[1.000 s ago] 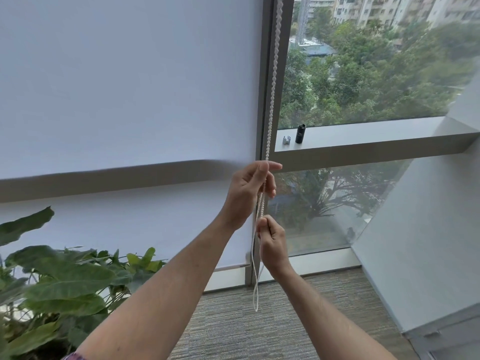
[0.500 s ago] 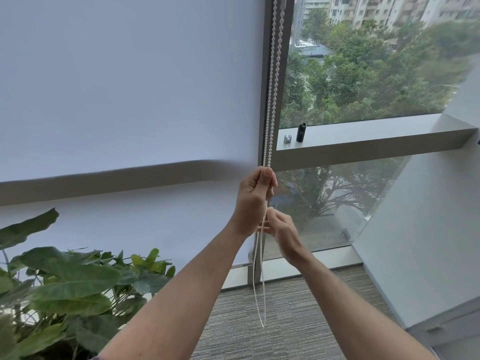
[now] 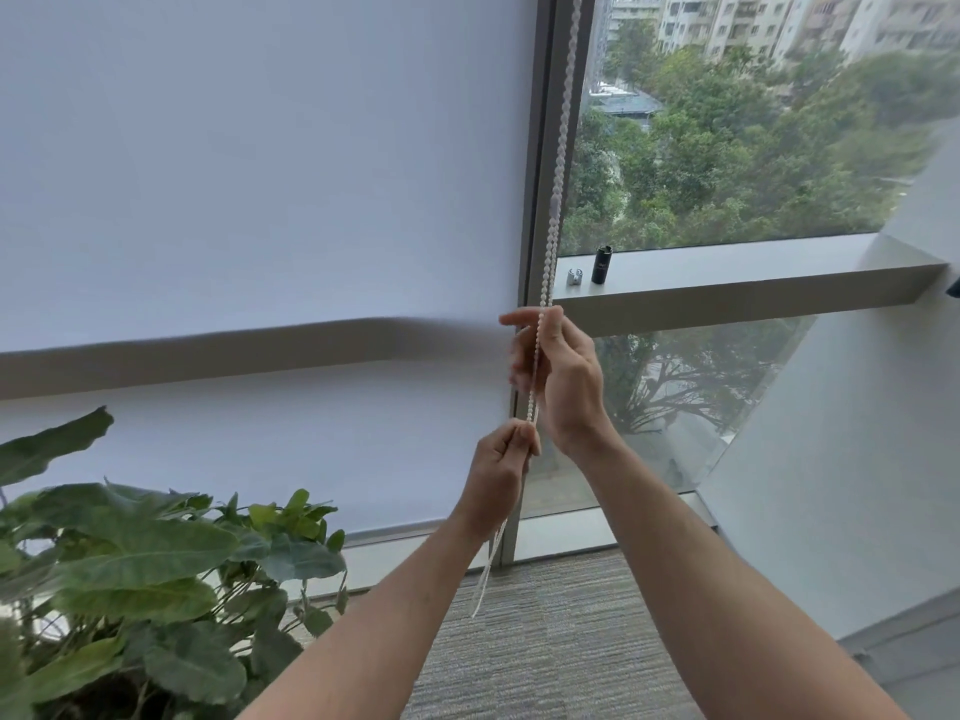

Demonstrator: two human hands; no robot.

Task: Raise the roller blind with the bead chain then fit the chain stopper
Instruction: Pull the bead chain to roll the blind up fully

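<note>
The white roller blind (image 3: 260,174) covers the left window pane, its bottom rail (image 3: 415,534) close to the floor. The white bead chain (image 3: 558,174) hangs down the window frame. My left hand (image 3: 498,470) grips the chain low down, and the loop's end dangles below it. My right hand (image 3: 571,387) is higher, thumb and blurred fingers closing round the chain. A small pale chain stopper (image 3: 573,277) lies on the window ledge (image 3: 753,283), right of the chain and apart from both hands.
A black cylinder (image 3: 601,265) stands beside the stopper on the ledge. A large leafy plant (image 3: 145,579) fills the lower left. A white slanted wall (image 3: 831,485) closes the right side. Grey carpet (image 3: 545,641) lies below the window.
My left hand has drawn the chain down from the upper position to the lower one. My right hand has let go below and moved up above the left hand.
</note>
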